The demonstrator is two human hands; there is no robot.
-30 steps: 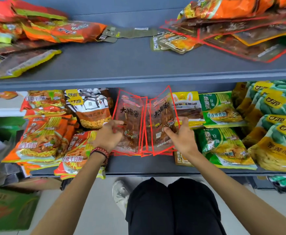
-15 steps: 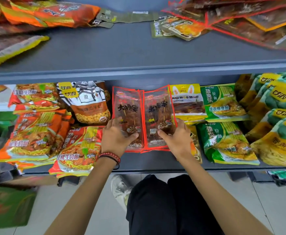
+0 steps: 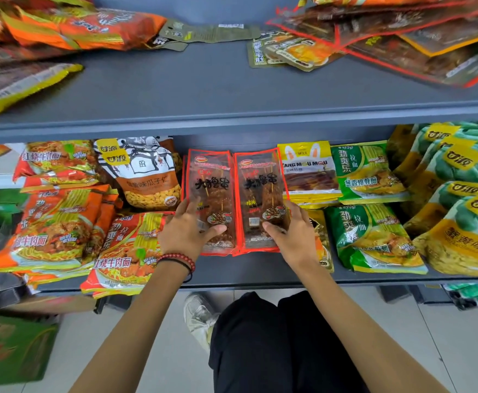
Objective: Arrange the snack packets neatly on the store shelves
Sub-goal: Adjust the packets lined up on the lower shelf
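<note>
Two stacks of red-edged clear snack packets lie side by side in the middle of the lower shelf (image 3: pixel 255 272). My left hand (image 3: pixel 185 232) grips the left stack (image 3: pixel 211 180) at its lower left edge, thumb on top. My right hand (image 3: pixel 291 236) grips the right stack (image 3: pixel 259 182) at its lower right edge, thumb across its face. Both stacks lie flat with their labels facing up and their long edges nearly touching.
Orange noodle packs (image 3: pixel 59 225) and a seed bag (image 3: pixel 144 171) lie to the left; yellow packs (image 3: pixel 308 171), green noodle packs (image 3: pixel 371 236) and green-yellow bags (image 3: pixel 465 211) to the right. The upper shelf (image 3: pixel 203 89) holds loose packets at both ends. A green box (image 3: pixel 8 347) stands on the floor.
The red-edged packets stood tilted up and fanned apart; both hands have since laid them down flat into two side-by-side stacks and slid slightly toward the shelf front.
</note>
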